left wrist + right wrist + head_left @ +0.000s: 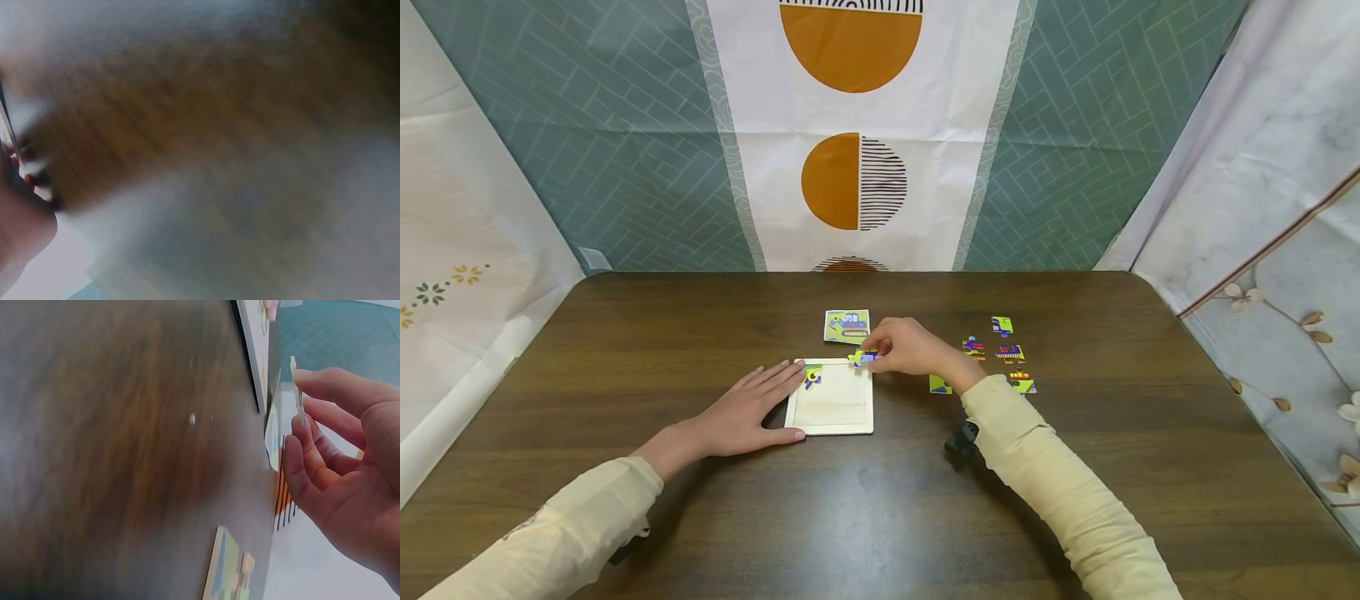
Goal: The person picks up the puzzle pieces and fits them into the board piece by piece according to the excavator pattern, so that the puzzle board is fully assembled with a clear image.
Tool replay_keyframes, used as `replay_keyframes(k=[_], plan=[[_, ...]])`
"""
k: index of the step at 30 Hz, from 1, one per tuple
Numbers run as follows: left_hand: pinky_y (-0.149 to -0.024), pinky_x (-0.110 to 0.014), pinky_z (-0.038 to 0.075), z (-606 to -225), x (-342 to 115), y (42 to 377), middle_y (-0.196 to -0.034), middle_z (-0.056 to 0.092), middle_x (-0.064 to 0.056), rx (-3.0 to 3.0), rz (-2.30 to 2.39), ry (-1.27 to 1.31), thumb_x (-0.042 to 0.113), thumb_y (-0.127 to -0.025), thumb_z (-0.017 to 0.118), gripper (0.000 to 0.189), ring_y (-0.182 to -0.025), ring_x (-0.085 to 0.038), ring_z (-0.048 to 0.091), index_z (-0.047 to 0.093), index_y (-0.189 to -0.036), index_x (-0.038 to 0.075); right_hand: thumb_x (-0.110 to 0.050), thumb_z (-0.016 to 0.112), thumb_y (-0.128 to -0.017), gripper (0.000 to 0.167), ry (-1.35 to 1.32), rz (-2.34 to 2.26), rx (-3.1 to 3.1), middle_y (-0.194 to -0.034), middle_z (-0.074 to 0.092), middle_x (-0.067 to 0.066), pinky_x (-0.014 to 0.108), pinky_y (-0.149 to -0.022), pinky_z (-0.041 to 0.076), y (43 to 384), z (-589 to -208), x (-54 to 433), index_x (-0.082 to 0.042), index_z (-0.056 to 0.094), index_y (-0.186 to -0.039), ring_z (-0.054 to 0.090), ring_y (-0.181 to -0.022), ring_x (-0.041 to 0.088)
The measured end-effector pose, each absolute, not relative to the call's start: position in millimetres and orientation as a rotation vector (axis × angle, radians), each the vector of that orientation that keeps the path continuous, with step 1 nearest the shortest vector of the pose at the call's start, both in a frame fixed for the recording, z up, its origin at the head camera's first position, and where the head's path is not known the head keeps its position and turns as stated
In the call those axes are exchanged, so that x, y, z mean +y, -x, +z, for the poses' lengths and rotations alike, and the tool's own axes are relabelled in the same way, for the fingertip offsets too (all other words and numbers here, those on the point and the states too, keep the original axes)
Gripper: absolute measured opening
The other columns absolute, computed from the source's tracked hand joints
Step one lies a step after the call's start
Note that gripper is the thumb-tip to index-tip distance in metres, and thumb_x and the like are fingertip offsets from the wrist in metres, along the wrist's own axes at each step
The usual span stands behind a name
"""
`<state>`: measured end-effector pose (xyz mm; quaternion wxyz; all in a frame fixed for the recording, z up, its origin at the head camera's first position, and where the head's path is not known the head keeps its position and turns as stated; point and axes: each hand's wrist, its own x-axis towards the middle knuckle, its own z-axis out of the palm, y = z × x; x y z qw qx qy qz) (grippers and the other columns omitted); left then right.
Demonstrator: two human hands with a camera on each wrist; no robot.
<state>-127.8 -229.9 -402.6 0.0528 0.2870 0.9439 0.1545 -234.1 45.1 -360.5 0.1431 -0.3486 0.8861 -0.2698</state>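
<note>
A square wooden puzzle tray [833,410] with a pale raised rim lies on the table, one puzzle piece [812,377] set in its upper left corner. Along the tray's left side my left hand [748,412] rests with straight, spread fingers, their tips on the rim. My right hand [912,346] pinches a green, yellow and purple puzzle piece [862,357] over the tray's upper right corner. Seen edge-on in the right wrist view, that thin piece [297,394] sits between thumb and fingertips. Only a bit of the left hand [25,225] shows in the left wrist view.
Behind the tray lies a picture card [847,325] of an excavator. Several loose puzzle pieces [1011,353] are scattered to the right, one [940,384] partly beside the right forearm. Fabric hangs behind the brown wooden table [880,517] and on both sides.
</note>
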Motion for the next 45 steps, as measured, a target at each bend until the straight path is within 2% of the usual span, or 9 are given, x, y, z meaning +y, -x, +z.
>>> replay_keyframes(k=[10, 19, 31, 45], plan=[[-0.113, -0.056, 0.015, -401.0, -230.4, 127.7, -0.158, 0.022, -0.01, 2.866, 0.464, -0.861, 0.061, -0.09, 0.055, 0.087, -0.144, -0.032, 0.019, 0.028, -0.153, 0.007, -0.014, 0.077, -0.083, 0.03, 1.077, -0.751, 2.509, -0.099, 0.064, 0.004, 0.022, -0.074, 0.048, 229.7, -360.1, 28.3, -0.003, 0.073, -0.111, 0.058, -0.084, 0.014], [-0.112, -0.056, 0.015, -400.6, -230.8, 127.8, -0.158, 0.023, -0.011, 2.863, 0.472, -0.863, 0.06, -0.09, 0.055, 0.087, -0.144, -0.033, 0.02, 0.029, -0.152, 0.006, -0.013, 0.077, -0.083, 0.029, 1.156, -0.705, 2.503, -0.093, 0.066, 0.004, 0.02, -0.071, 0.046, 227.4, -364.7, 14.2, -0.003, 0.073, -0.11, 0.058, -0.08, 0.012], [-0.113, -0.055, 0.014, -403.9, -232.0, 128.2, -0.158, 0.022, -0.01, 2.872, 0.488, -0.891, 0.058, -0.09, 0.058, 0.086, -0.144, -0.032, 0.019, 0.029, -0.152, 0.006, -0.014, 0.078, -0.083, 0.028, 1.121, -0.725, 2.498, -0.09, 0.063, 0.001, 0.019, -0.067, 0.045, 225.4, -366.9, 5.3, -0.005, 0.074, -0.109, 0.058, -0.079, 0.01], [-0.113, -0.054, 0.014, -404.9, -231.5, 128.8, -0.158, 0.022, -0.009, 2.869, 0.486, -0.868, 0.06, -0.089, 0.057, 0.088, -0.144, -0.031, 0.018, 0.028, -0.153, 0.007, -0.011, 0.077, -0.082, 0.026, 1.136, -0.695, 2.5, -0.088, 0.061, 0.001, 0.018, -0.07, 0.046, 224.1, -368.9, 1.4, -0.003, 0.074, -0.107, 0.058, -0.08, 0.011]])
